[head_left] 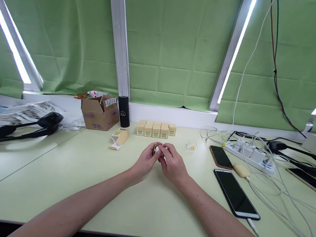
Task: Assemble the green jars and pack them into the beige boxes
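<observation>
My left hand (pixel 146 159) and my right hand (pixel 173 164) meet over the middle of the table. Between their fingertips is a small dark round item with a yellow rim and a white part (pixel 156 148). The left fingers wrap round it from the left, while the right fingers pinch at it from the other side. Its kind is too small and too covered to make out. Just behind the hands stands a row of several small cardboard boxes (pixel 156 130) with green labels. An opened small cardboard box (pixel 119 138) lies to the left. A clear plastic piece (pixel 191 146) with a yellow spot is to the right.
On the left are a brown carton (pixel 100 116), a black cylinder (pixel 124 112) and a black headband-like device (pixel 25 128). Two phones, one black-screened (pixel 235 193) and one smaller (pixel 221 157), lie right, beside a power strip (pixel 250 156) and tangled white cables.
</observation>
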A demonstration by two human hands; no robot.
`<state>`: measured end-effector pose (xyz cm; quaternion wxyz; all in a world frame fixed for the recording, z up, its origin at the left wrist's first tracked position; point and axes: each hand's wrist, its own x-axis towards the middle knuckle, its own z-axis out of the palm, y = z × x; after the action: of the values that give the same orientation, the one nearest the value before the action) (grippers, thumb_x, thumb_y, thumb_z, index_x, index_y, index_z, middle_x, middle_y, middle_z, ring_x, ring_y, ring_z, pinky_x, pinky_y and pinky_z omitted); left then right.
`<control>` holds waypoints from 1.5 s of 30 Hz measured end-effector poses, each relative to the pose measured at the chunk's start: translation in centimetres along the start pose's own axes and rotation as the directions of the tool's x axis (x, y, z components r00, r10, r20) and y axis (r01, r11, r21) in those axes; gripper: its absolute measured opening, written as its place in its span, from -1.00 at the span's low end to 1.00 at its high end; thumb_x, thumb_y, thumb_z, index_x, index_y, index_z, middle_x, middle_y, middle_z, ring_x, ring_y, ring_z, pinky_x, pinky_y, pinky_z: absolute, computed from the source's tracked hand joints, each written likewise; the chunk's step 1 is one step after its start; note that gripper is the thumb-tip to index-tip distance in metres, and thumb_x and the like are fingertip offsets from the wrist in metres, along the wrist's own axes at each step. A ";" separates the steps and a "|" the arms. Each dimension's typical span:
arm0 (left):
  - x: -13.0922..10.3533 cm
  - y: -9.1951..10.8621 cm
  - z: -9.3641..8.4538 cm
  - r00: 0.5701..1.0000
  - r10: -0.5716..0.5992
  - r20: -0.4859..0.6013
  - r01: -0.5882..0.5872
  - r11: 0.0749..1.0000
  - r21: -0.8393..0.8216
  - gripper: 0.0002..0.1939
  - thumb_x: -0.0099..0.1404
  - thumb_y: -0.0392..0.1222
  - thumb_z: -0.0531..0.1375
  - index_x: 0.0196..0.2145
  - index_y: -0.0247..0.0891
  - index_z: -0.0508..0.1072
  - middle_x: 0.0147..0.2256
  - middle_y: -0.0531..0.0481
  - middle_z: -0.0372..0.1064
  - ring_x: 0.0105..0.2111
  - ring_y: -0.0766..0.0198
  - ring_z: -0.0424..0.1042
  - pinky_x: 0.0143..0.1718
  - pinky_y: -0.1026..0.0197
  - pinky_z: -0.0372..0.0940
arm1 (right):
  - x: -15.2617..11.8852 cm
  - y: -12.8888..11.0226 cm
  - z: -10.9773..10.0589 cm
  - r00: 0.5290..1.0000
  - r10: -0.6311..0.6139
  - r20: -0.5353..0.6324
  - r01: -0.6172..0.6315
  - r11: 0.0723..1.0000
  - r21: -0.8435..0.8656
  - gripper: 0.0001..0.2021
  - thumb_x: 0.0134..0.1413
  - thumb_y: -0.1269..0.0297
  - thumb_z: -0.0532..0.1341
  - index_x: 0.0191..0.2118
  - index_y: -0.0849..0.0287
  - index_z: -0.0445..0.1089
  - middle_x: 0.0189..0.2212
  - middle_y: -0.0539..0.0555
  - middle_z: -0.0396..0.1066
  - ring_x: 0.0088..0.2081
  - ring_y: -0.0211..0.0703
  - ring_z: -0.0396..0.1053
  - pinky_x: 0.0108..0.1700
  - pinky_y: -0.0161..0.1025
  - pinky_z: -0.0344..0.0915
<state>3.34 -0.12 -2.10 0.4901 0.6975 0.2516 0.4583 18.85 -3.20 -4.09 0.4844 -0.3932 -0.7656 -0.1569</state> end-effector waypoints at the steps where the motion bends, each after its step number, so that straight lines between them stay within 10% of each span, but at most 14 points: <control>1: 0.0 -0.1 0.0 1.000 0.002 -0.003 -0.002 1.000 0.003 -0.44 0.37 0.23 0.23 0.08 -0.26 0.37 -0.19 -0.09 0.47 -0.12 0.14 0.46 -0.12 0.12 0.39 | 0.0 0.0 0.0 1.000 0.000 0.001 0.000 1.000 0.003 -0.65 0.40 0.44 0.03 0.22 0.14 0.29 -0.01 0.27 0.39 -0.15 -0.06 0.50 -0.28 -0.17 0.51; 18: 0.0 0.6 0.1 1.000 0.026 0.002 -0.025 0.990 -0.137 -0.47 0.39 0.19 0.23 0.12 -0.24 0.32 -0.11 -0.14 0.49 -0.19 0.17 0.54 -0.11 0.09 0.47 | 0.2 -0.1 -0.6 0.986 0.164 0.006 -0.163 0.972 0.167 -0.46 0.33 0.31 0.20 0.35 0.07 0.11 0.15 0.29 0.31 -0.18 -0.05 0.49 -0.17 -0.04 0.56; 31: 0.1 0.6 -0.3 1.000 0.010 -0.014 -0.011 1.000 -0.017 -0.38 0.35 0.34 0.19 0.03 -0.29 0.46 -0.20 -0.15 0.48 -0.32 0.21 0.49 -0.26 0.14 0.42 | 0.4 0.5 -0.5 0.957 0.283 0.058 -0.283 0.882 0.376 -0.65 0.22 0.35 0.24 0.12 0.06 0.39 -0.03 0.16 0.48 -0.07 -0.03 0.43 -0.08 -0.06 0.46; 41: 0.2 -0.2 -2.1 0.987 0.150 -0.053 -0.137 0.972 0.192 -0.60 0.49 -0.03 0.10 0.21 -0.17 0.37 0.08 -0.19 0.47 0.06 0.05 0.46 0.05 0.00 0.36 | 0.6 0.8 -0.2 0.789 0.572 0.225 -0.580 0.574 0.578 -0.59 0.13 -0.01 0.32 -0.04 0.21 0.50 -0.18 0.17 0.56 -0.16 -0.04 0.48 -0.15 -0.14 0.39; 45: 0.2 -0.6 -3.1 0.913 0.406 0.047 -0.362 0.750 0.554 -0.48 0.39 -0.35 0.10 0.27 -0.10 0.31 0.21 -0.19 0.34 0.27 -0.03 0.22 0.19 -0.14 0.25 | 1.0 1.0 -0.5 0.725 0.610 0.320 -0.653 0.463 0.599 -0.50 0.11 -0.20 0.28 -0.22 0.23 0.55 -0.31 0.14 0.56 -0.29 -0.09 0.43 -0.31 -0.22 0.30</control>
<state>0.73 1.67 -2.25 0.1536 0.8271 0.2425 0.4832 19.71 -2.39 -3.16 0.5919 -0.4476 -0.5807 0.3349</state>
